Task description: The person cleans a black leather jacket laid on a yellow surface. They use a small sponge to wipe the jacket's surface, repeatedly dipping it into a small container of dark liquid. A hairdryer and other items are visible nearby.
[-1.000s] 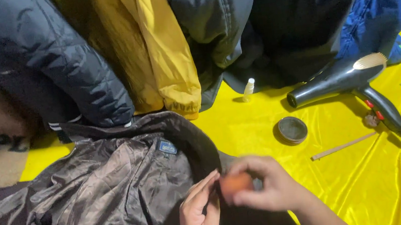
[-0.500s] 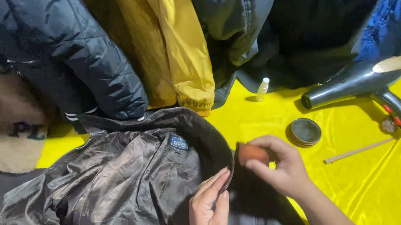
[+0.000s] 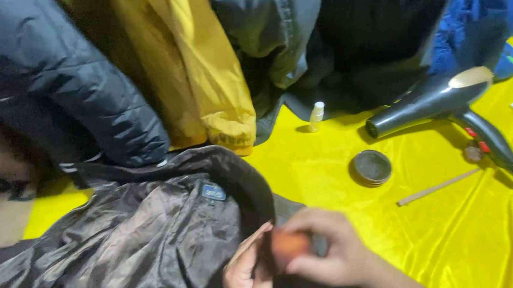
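A dark brown jacket lies spread on the yellow cloth, its shiny lining up and a small blue label at the collar. My right hand pinches a small orange sponge-like pad against the jacket's dark edge. My left hand rests flat on the jacket just left of the pad, fingers together and pointing up. The lower part of both hands runs out of the frame.
A dark hair dryer with its cord lies at the right. A round dark tin, a thin wooden stick and a small white bottle sit on the cloth. Black, yellow, grey and blue jackets hang along the back.
The view has shifted a little. My right hand with the orange pad has slid back down toward the left hand on the jacket's edge. The left hand stays on the jacket.
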